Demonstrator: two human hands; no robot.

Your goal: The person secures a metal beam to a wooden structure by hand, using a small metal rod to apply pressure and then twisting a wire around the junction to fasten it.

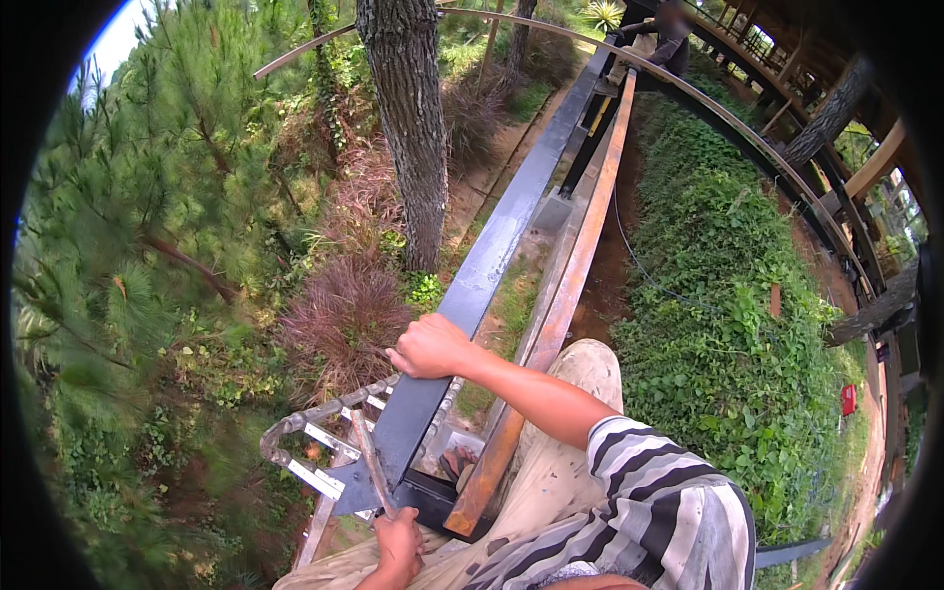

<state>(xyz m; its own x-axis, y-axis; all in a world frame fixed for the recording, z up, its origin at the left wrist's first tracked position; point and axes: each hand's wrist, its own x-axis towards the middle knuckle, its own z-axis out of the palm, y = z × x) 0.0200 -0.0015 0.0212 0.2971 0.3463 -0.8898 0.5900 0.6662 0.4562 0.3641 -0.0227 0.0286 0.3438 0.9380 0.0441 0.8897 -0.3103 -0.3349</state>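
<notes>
My left hand (pixel 398 541) is closed round the lower end of a slim brown rod (pixel 372 462), which leans across the near end of a dark grey steel beam (pixel 492 241). Whether the rod is wood or rusty metal I cannot tell. Farther up the same beam, my right hand (pixel 433 346) grips its left edge, fingers curled over. Beside it on the right runs a rusty brown steel bar (pixel 580 256), its near end by my leg (pixel 565 413). A frame with pale metal rungs (pixel 315 477) stands under the beam's near end.
Another person (pixel 669 39) is at the beam's far end. A tree trunk (pixel 403 128) rises left of the beam. A long curved rail (pixel 728 93) crosses the far side. Green ground cover (pixel 708 295) grows on the right, pine branches (pixel 128 246) on the left.
</notes>
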